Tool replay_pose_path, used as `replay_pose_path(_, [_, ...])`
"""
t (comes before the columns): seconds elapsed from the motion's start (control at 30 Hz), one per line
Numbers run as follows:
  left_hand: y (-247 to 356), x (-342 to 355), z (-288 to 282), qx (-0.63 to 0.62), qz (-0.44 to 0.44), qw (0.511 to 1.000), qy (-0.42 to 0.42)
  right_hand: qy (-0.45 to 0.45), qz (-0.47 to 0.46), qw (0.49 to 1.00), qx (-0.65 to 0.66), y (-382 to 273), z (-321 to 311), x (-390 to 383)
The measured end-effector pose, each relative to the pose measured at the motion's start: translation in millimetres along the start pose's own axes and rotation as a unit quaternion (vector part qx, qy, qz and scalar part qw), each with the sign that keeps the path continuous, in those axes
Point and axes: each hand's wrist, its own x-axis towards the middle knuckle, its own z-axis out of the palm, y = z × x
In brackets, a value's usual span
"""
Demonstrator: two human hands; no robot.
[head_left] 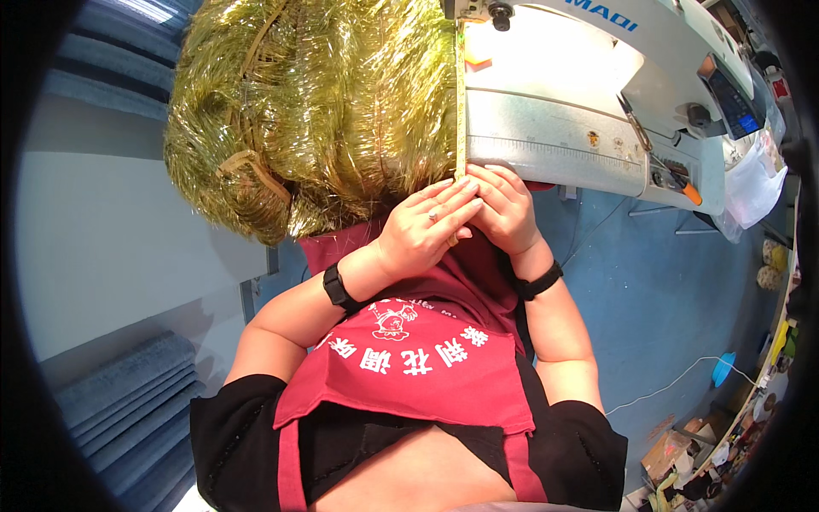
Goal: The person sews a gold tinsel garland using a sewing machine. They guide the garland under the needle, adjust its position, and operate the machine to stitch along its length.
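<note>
A narrow yellow strip (461,111) runs straight down from under the sewing machine's head (503,10) to my hands at the near edge of the machine bed (546,136). My left hand (426,224) and my right hand (506,207) meet there, fingertips together, closed on the strip's near part. Whether it is a separate tape or the edge of the fabric I cannot tell. To the left, a big heap of shiny gold-green tinsel fabric (341,102) lies against the strip and hangs near my lap. Loops of its yellowish edging (256,171) show at its left.
Snips with an orange handle (682,188) lie at the machine's right, below a control panel (729,94). A white plastic bag (755,183) hangs beyond it. Folded blue-grey cloth (128,410) is at the left. Boxes and clutter (682,461) line the lower right.
</note>
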Motion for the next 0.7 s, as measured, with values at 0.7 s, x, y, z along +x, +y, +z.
replay_pose_path(0.7, [-8.0,6.8,-3.8,0.009,0.012,1.000,0.000,0.014,0.003,1.000,0.012,4.3,-0.9,8.7])
